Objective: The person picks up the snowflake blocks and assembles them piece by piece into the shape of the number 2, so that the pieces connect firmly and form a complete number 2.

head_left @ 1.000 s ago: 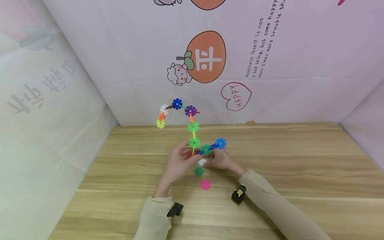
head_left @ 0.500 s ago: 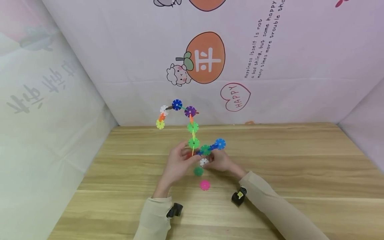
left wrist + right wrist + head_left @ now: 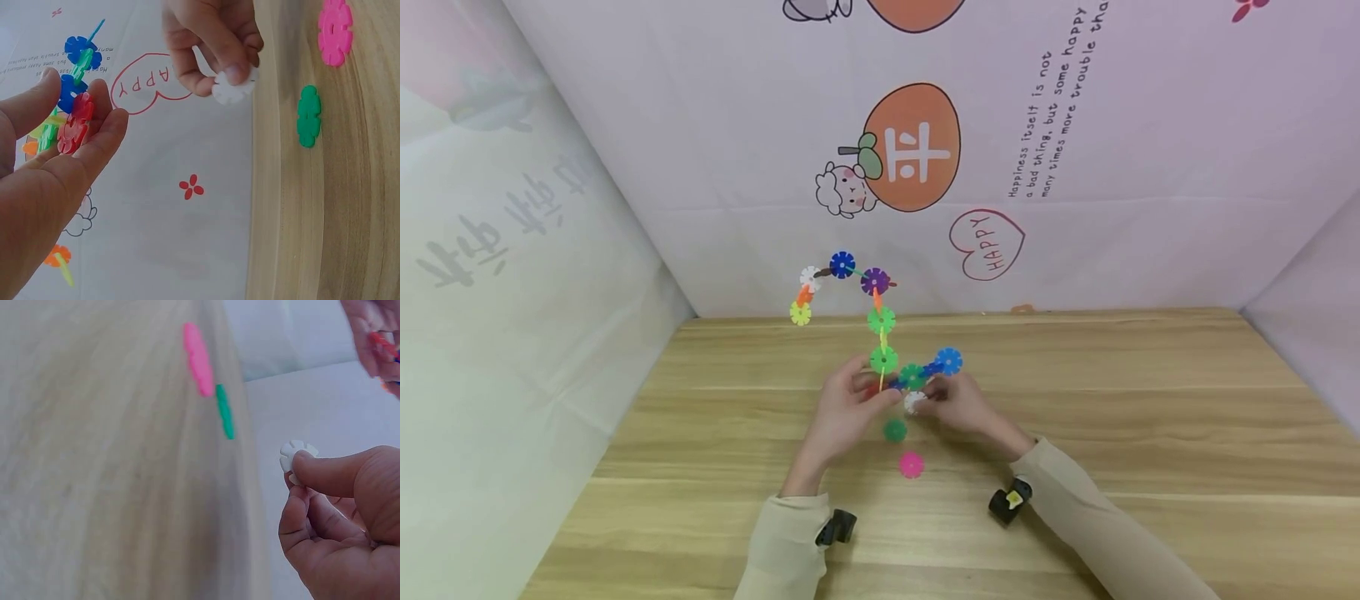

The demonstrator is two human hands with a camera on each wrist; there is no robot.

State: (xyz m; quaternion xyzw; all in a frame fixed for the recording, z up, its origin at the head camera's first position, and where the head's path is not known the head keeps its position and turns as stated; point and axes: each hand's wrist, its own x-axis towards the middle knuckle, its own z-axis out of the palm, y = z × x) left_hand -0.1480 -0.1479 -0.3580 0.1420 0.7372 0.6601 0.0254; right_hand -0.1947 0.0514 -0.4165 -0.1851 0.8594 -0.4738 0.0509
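A tall chain of coloured snowflake discs rises above the wooden table. My left hand grips its lower end, thumb and fingers around a red disc and the blue ones beside it. My right hand pinches a loose white disc between thumb and forefinger, just right of the chain's base and apart from it. A green disc and a pink disc lie flat on the table below the hands.
A pale printed cloth with an orange fruit, a sheep and a "HAPPY" heart hangs behind the table and wraps both sides. Wood stretches bare to the left and right of the hands.
My right hand has shifted slightly with the white disc, staying near the chain's base. The left hand and the chain hold almost still.
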